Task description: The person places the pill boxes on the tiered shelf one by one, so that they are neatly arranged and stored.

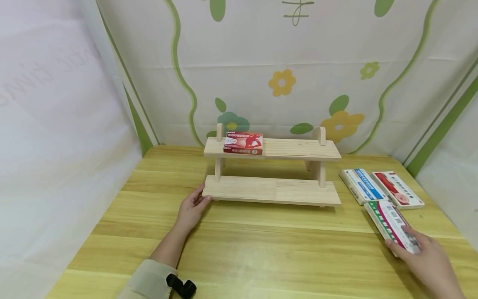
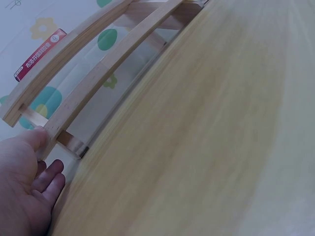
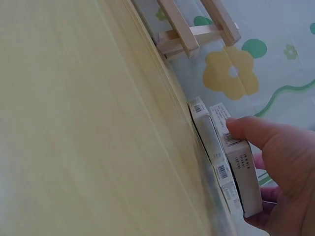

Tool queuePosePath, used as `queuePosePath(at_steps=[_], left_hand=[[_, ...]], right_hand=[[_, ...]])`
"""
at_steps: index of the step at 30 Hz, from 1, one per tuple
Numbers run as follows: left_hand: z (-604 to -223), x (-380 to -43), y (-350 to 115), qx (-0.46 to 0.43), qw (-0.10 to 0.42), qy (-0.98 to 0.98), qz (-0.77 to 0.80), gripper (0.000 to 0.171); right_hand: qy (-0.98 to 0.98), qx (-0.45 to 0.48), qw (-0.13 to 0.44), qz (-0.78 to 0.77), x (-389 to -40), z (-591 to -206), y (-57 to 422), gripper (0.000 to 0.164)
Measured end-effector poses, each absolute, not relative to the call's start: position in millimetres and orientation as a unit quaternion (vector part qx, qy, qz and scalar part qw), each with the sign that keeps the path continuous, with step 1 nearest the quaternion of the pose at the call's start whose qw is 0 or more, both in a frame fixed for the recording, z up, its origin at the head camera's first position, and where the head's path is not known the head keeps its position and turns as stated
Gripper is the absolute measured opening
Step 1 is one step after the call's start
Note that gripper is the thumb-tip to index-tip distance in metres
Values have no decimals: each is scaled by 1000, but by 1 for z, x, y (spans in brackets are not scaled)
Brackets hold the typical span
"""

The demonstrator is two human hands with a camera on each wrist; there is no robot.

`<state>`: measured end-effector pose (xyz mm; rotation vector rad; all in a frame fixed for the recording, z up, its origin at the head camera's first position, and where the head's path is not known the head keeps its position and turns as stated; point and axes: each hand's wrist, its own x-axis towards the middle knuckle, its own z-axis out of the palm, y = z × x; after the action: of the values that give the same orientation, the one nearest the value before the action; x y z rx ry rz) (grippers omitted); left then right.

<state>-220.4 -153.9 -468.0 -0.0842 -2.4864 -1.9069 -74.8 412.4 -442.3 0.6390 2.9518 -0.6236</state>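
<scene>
A two-tier wooden shelf (image 1: 295, 193) stands on the table. My left hand (image 1: 191, 211) grips the left end of its lower board, the thumb (image 2: 37, 137) on the board and the other fingers below. On the upper board's left side lies a red medicine box (image 1: 243, 143). At the right, my right hand (image 1: 429, 253) holds a white medicine box with green and magenta stripes (image 1: 388, 222), thumb on one side and fingers on the other. Its far end overlaps the near edges of a blue-and-white box (image 1: 363, 185) and a red-and-white box (image 1: 398, 189); whether they touch is unclear.
The wood-grain table (image 1: 261, 249) runs up to a white cloth backdrop (image 1: 239, 45) with printed flowers. Cloth walls also flank it at left and right. A black strap piece (image 1: 181, 286) sits on the left sleeve (image 1: 147, 280).
</scene>
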Motion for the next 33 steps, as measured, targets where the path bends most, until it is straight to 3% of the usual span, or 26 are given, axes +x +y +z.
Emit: queuePosePath(at_steps=[10,28,33], left_hand=[[-468,-219,-153,-27,9,-796,-605,56],[-470,-220,-153,-32,15,-793,-609,56],[-471,-221,-154,-34,18,-793,-608,56]], right_hand=[[954,203,7,-219,-85,-426,406,94],[967,97,-81,-221,-117,-388,385,83],[968,73,-78,-227,-128,-374,380,83]])
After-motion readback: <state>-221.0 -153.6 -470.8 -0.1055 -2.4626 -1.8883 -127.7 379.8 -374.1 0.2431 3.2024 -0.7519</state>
